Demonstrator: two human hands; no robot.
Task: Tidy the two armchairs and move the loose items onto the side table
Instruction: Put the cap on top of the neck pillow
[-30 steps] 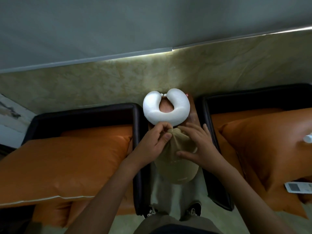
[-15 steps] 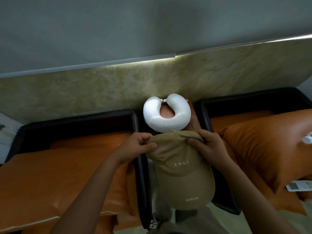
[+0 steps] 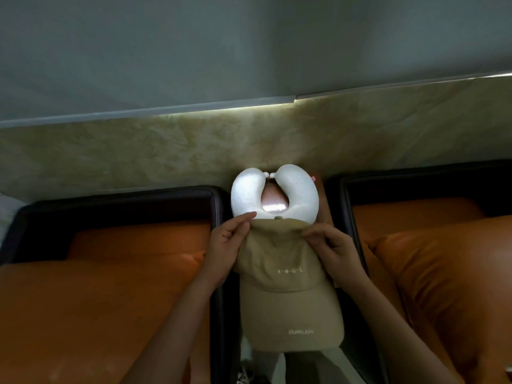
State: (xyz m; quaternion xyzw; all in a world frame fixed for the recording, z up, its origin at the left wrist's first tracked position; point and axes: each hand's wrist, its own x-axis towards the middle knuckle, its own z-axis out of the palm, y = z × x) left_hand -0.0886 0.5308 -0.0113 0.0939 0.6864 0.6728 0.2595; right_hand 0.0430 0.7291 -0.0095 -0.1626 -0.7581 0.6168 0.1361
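A beige baseball cap (image 3: 288, 289) lies over the narrow brown side table (image 3: 322, 200) between two armchairs, its brim pointing toward me. My left hand (image 3: 225, 248) pinches the cap's back left edge and my right hand (image 3: 331, 246) grips its back right edge. A white U-shaped neck pillow (image 3: 274, 194) rests on the table just beyond the cap, touching its rear edge. The left armchair (image 3: 116, 206) and right armchair (image 3: 415, 184) have dark frames and orange cushions.
A marbled beige wall (image 3: 166, 151) runs behind the chairs with a lit strip above it. An orange cushion (image 3: 454, 286) fills the right seat. My shoe and light trousers (image 3: 266, 367) show on the floor between the chairs.
The cap went from bunched up between both hands to spread out flat with its brim toward me. My view has shifted closer and lower over the table.
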